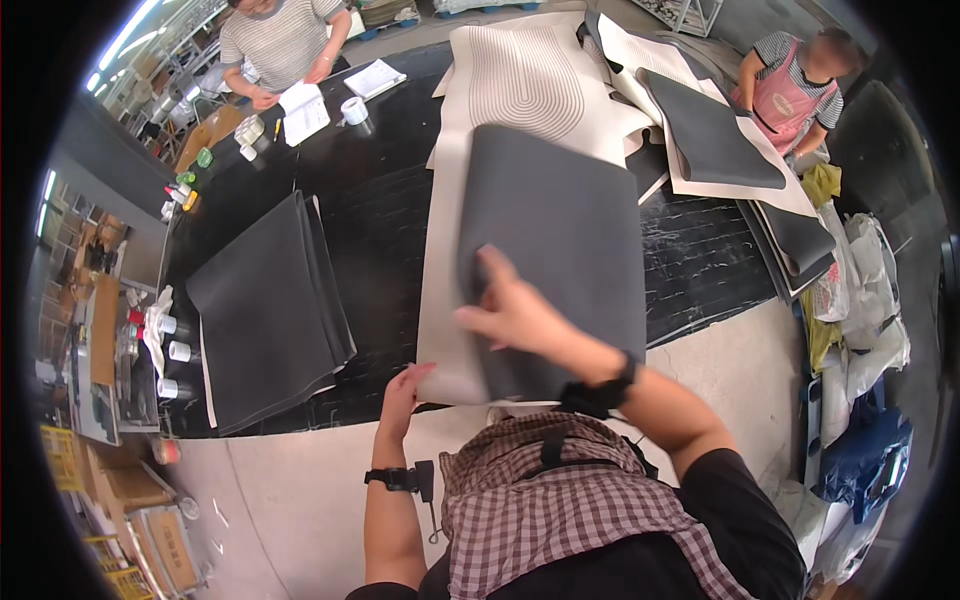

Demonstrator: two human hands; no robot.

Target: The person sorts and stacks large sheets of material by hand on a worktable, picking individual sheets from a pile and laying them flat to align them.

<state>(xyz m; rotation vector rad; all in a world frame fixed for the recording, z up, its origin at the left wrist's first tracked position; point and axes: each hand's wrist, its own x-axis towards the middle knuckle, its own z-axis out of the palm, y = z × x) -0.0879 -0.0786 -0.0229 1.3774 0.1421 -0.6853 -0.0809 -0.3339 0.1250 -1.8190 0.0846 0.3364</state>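
Lying below the spread right hand (518,312), dark mat (565,230), left hand (402,396) at pale sheet (444,260), grip unclear

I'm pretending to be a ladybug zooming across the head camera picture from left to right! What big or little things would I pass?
White cylinder → left-hand dark folded sheets → person's left hand → middle dark sheet → right-hand dark sheet → whitish plastic bags.

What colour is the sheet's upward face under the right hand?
The sheet shows dark grey there, best in the head view.
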